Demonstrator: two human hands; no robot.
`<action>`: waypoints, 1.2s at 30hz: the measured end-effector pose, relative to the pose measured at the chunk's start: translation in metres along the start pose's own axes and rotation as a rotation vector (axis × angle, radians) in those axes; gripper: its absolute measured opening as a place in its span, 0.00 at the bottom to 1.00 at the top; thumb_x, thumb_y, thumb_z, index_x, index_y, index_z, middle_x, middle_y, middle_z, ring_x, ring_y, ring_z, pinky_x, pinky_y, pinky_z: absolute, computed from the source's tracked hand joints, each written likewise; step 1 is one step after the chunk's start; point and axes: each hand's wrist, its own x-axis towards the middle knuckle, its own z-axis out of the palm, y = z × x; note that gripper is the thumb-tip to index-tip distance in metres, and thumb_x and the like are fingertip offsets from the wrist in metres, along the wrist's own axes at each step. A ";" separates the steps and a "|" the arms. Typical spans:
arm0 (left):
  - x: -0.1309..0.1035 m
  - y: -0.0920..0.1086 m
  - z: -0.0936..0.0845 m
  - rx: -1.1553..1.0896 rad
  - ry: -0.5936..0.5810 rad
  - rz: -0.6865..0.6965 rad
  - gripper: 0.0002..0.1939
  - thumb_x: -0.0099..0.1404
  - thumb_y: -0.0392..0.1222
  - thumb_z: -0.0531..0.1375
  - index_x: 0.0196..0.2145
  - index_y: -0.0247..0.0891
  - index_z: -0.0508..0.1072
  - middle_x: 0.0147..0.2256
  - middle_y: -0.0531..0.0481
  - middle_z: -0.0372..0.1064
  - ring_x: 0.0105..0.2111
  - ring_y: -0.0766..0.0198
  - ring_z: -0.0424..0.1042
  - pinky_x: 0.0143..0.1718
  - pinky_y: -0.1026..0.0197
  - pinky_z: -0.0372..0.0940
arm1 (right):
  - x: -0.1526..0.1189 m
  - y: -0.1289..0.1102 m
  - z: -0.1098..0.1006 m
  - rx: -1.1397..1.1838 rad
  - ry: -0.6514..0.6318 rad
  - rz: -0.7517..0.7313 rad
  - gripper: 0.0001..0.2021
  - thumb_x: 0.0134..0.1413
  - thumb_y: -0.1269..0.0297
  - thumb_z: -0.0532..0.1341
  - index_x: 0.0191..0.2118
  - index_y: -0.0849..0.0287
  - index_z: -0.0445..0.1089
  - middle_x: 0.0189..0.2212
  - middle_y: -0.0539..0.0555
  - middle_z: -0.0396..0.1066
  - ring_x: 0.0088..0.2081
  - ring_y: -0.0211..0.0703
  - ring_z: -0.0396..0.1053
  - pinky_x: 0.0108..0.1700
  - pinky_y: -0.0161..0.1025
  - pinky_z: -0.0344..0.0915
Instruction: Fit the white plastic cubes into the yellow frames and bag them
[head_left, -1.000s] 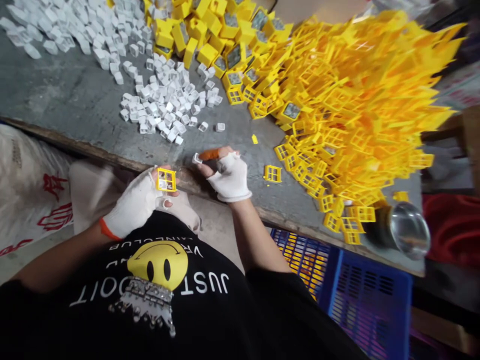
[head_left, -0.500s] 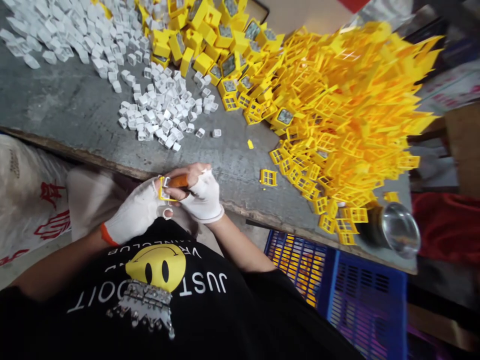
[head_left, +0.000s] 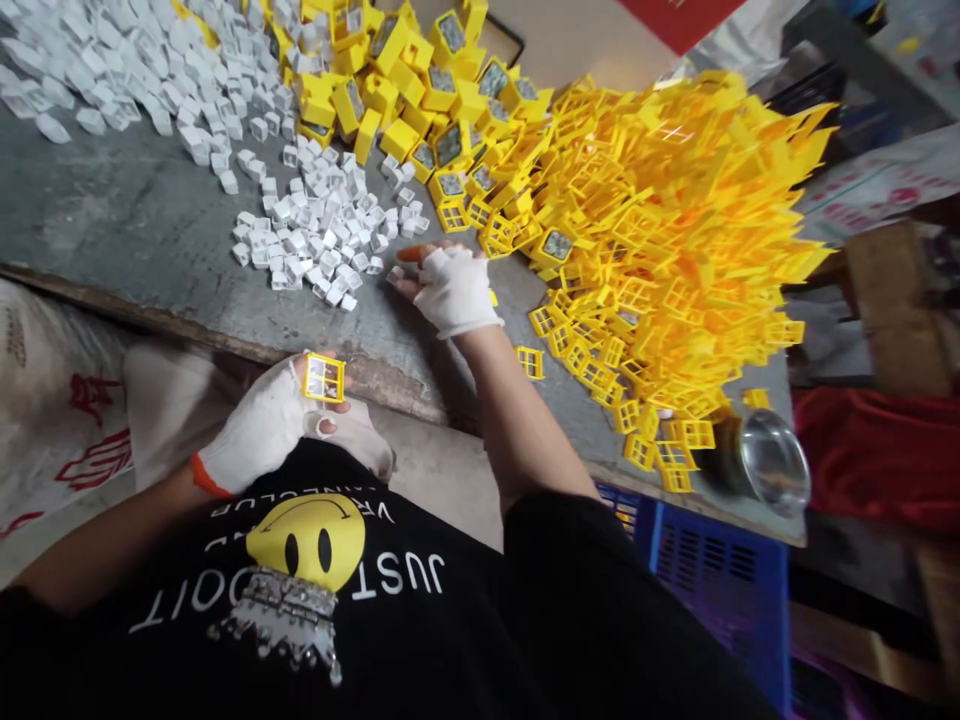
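Note:
In my left hand (head_left: 274, 415), which wears a white fingerless glove, is a small yellow window-like frame (head_left: 325, 379) with whitish pieces showing in its openings. The fingers are closed around its edges, near the table's front edge. My right hand (head_left: 454, 285), gloved the same way with an orange cover on one finger, reaches over the table. Its thumb and finger close on a small white hollow plastic cube (head_left: 395, 273). Just left of it lies a loose heap of white cubes (head_left: 322, 230).
A larger heap of white pieces (head_left: 150, 60) covers the back left of the grey table (head_left: 105, 215). Yellow boxes (head_left: 409, 75) and a tall pile of yellow frames (head_left: 660, 230) lie to the right. A metal bowl (head_left: 772, 460) stands at the right edge, above a blue crate (head_left: 720, 580).
My right hand has left the yellow frame and moved forward and right to a white cube on the table. My left hand still holds the frame, now turned with its face up.

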 end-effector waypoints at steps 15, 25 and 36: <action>-0.005 -0.006 -0.006 -0.001 -0.049 0.118 0.15 0.64 0.44 0.75 0.47 0.40 0.85 0.46 0.42 0.83 0.34 0.60 0.80 0.32 0.61 0.74 | -0.089 -0.079 -0.012 0.953 -0.267 -0.224 0.29 0.63 0.30 0.63 0.35 0.54 0.79 0.34 0.55 0.80 0.35 0.44 0.77 0.39 0.43 0.75; -0.008 -0.007 -0.008 0.025 -0.046 0.182 0.21 0.58 0.47 0.79 0.47 0.38 0.85 0.41 0.44 0.83 0.35 0.59 0.81 0.34 0.60 0.76 | -0.091 -0.074 0.005 1.001 -0.233 -0.100 0.23 0.61 0.38 0.68 0.36 0.55 0.75 0.29 0.50 0.76 0.30 0.41 0.72 0.35 0.40 0.69; -0.003 -0.002 -0.014 0.010 0.042 0.204 0.20 0.67 0.51 0.71 0.53 0.40 0.81 0.43 0.44 0.81 0.36 0.57 0.82 0.30 0.62 0.75 | -0.029 -0.057 0.026 0.211 -0.112 0.000 0.09 0.61 0.58 0.68 0.43 0.55 0.78 0.45 0.59 0.81 0.50 0.60 0.76 0.57 0.57 0.67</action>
